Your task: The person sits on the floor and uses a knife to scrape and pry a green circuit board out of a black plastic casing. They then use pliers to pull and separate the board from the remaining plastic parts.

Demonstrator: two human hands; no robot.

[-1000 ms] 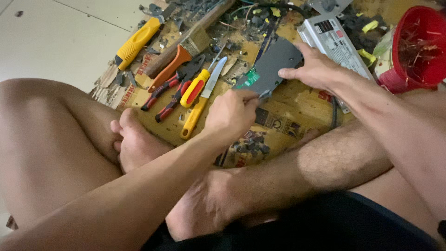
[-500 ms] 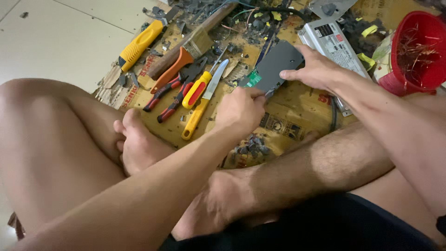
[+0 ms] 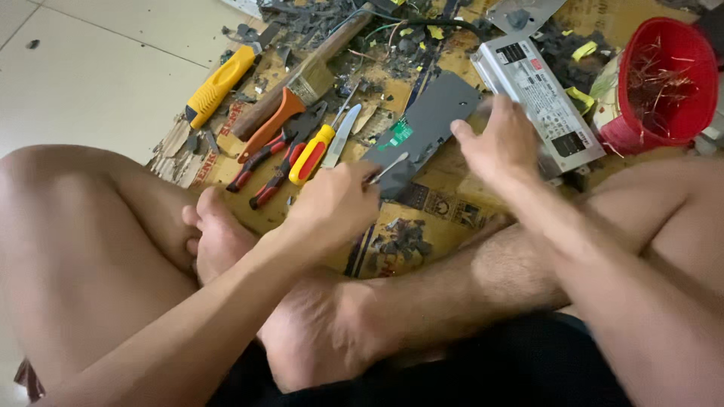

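I sit cross-legged over a sheet of cardboard (image 3: 445, 207) strewn with tools. My left hand (image 3: 335, 207) is closed around a thin metal tool (image 3: 387, 168) whose tip rests on the near end of a long dark grey cover plate (image 3: 434, 120). A small green circuit board (image 3: 400, 134) peeks out at that plate's left edge. My right hand (image 3: 498, 147) lies flat on the plate's right side, fingers spread, pressing it down. Just beyond that hand lies a silver metal power supply box (image 3: 539, 87).
Left of the plate lie a red-and-yellow screwdriver (image 3: 311, 153), red-handled pliers (image 3: 279, 147), a yellow-handled tool (image 3: 219, 84), a paintbrush (image 3: 313, 71) and a knife blade (image 3: 341, 136). A red bucket (image 3: 664, 83) of copper wire stands at the right. Dark debris and cables litter the far side.
My left hand has lifted from the cardboard toward the plate and now shows the thin tool at its edge. My right hand stays on the plate.
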